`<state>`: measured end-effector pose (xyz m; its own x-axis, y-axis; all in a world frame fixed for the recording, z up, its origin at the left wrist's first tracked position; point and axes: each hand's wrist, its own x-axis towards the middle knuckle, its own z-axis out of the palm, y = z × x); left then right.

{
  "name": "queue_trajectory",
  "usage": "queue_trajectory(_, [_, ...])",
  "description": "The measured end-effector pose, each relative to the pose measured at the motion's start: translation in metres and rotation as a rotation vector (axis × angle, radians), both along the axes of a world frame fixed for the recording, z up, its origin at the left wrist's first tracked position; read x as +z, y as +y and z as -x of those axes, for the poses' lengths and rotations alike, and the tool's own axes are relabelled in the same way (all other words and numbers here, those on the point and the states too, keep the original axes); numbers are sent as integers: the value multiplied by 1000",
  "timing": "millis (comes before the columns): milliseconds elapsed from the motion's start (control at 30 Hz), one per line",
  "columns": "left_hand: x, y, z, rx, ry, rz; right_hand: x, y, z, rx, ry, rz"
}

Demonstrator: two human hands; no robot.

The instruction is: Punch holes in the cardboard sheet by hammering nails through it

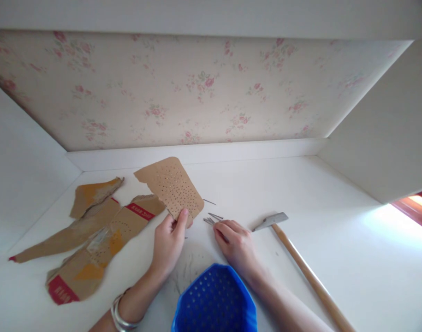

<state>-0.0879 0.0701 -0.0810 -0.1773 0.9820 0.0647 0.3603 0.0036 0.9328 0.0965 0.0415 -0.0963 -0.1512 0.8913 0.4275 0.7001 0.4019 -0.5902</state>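
My left hand (169,237) pinches the lower edge of a piece of brown cardboard (172,184), thumb on top. The piece is held tilted above the white surface and is dotted with many small holes. To the right, my right hand (234,237) rests low with its fingers curled together around several thin nails (208,221), whose ends stick out at the fingertips. Two loose nails lie just beyond, one of them a single nail (210,202) near the cardboard's corner. Between my forearms stands a blue plastic basket (216,299) with holes in it.
Torn cardboard pieces (89,244) with red print and orange patches lie on the left. A hammer (300,258) with a wooden handle lies at the right. White side panels and a flowered back wall (204,87) enclose the white surface.
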Motion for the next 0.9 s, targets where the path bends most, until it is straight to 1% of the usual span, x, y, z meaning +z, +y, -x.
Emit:
queue_trajectory(67, [0, 3, 1, -9, -132, 63, -2, 1, 1, -15, -37, 11])
queue_trajectory(133, [0, 4, 1, -27, -222, 92, -3, 1, 2, -40, -57, 24])
queue_trajectory(233, [0, 4, 0, -53, -328, 128, -2, 2, 3, -70, -66, 35])
queue_trajectory(300, [-1, 4, 1, -71, -351, 146, -1, 2, 4, -75, -60, 33])
queue_trajectory(400, [-6, 5, 3, -81, -290, 144, 2, 0, 4, -50, -29, 15])
queue_trajectory(500, [-8, 4, 3, -99, -216, 149, 5, -3, 3, 19, 15, -14])
queue_trajectory(567, [-7, 1, 2, -125, -150, 134, 7, -5, 2, 61, 38, -26])
queue_trajectory(667, [-4, -6, -3, -163, 48, 39, 9, -7, 1, 90, 54, -14])
queue_trajectory(767, [-2, -11, -7, -217, 227, -67, 10, -8, 1, 107, 51, 49])
queue_trajectory(900, [-5, -14, -11, -339, 300, -121, 11, -9, 2, 145, 13, 85])
